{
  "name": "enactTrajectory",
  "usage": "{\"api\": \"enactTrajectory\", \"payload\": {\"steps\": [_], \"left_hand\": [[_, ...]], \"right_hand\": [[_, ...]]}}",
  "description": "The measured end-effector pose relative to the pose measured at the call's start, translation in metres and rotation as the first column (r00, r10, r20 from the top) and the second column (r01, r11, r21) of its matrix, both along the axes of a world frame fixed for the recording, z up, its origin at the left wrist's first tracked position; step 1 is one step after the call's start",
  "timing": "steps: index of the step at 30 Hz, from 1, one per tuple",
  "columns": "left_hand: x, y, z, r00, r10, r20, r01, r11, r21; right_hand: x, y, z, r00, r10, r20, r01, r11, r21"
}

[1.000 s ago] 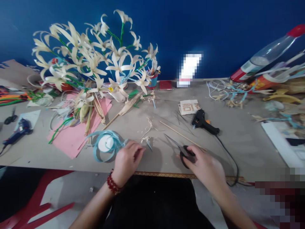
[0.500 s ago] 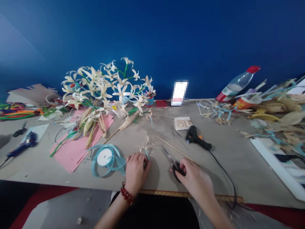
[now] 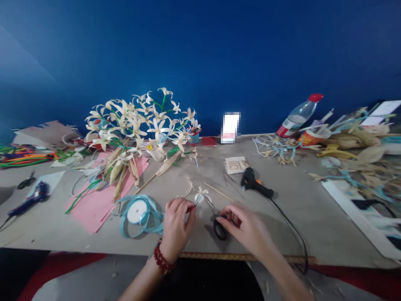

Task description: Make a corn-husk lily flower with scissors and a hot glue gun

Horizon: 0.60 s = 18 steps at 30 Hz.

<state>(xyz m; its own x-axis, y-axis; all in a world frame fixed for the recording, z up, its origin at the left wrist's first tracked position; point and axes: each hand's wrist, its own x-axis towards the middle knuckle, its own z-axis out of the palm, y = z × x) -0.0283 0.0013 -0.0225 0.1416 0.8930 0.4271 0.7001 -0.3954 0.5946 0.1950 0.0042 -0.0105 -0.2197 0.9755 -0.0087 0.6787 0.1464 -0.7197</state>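
Observation:
My left hand (image 3: pixel 178 219) is closed around the light blue stem of a small white craft flower (image 3: pixel 202 194), whose petals stick out past the fingertips. A red bead bracelet circles that wrist. In my right hand (image 3: pixel 250 229) are black-handled scissors (image 3: pixel 220 229), gripped by the handle loops. Their blades point up and away, toward the flower, and partly overlap it in view; whether they touch it I cannot tell. Left of my left hand lies a spool of light blue ribbon (image 3: pixel 137 210) with loose loops. A thin stick (image 3: pixel 217 190) lies beyond the scissors.
A black glue gun (image 3: pixel 257 184) with a trailing cord lies to the right, and a blue one (image 3: pixel 29 200) far left. White craft flowers (image 3: pixel 134 121) stand at the back left above pink paper (image 3: pixel 90 209). A bottle (image 3: pixel 299 117) leans near the wall.
My left hand has raised and turned the flower so its petals show. The scissors have moved left toward it, with my right hand shifting its hold on the handles.

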Motion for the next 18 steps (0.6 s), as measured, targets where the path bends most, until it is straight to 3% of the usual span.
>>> {"api": "enactTrajectory", "payload": {"steps": [2, 4, 6, 8, 10, 13, 16, 18], "left_hand": [[0.005, 0.003, 0.006, 0.998, -0.041, 0.052, 0.041, 0.999, 0.004], [0.010, 0.005, 0.011, 0.987, -0.077, 0.140, 0.084, 0.995, -0.048], [0.013, 0.006, 0.016, 0.952, -0.112, 0.285, 0.163, 0.973, -0.161], [0.014, 0.006, 0.020, 0.879, -0.123, 0.461, 0.282, 0.914, -0.293], [0.014, 0.007, 0.022, 0.777, -0.100, 0.621, 0.410, 0.830, -0.379], [0.013, 0.006, 0.021, 0.630, -0.024, 0.776, 0.541, 0.731, -0.416], [0.012, 0.005, 0.018, 0.514, 0.082, 0.854, 0.586, 0.694, -0.419], [0.012, 0.004, 0.016, 0.479, 0.128, 0.868, 0.593, 0.682, -0.428]], "right_hand": [[-0.015, 0.003, 0.004, 0.982, -0.030, -0.187, 0.034, 0.999, 0.018], [-0.029, 0.006, 0.006, 0.908, -0.073, -0.413, 0.063, 0.997, -0.040], [-0.041, 0.009, 0.005, 0.770, -0.138, -0.623, 0.041, 0.985, -0.167], [-0.049, 0.011, 0.006, 0.618, -0.225, -0.754, -0.006, 0.957, -0.290], [-0.053, 0.013, 0.008, 0.515, -0.296, -0.805, -0.044, 0.928, -0.370], [-0.055, 0.014, 0.012, 0.444, -0.356, -0.823, -0.097, 0.893, -0.439], [-0.057, 0.015, 0.014, 0.392, -0.393, -0.832, -0.165, 0.860, -0.483], [-0.059, 0.015, 0.014, 0.364, -0.403, -0.840, -0.198, 0.847, -0.493]]}}
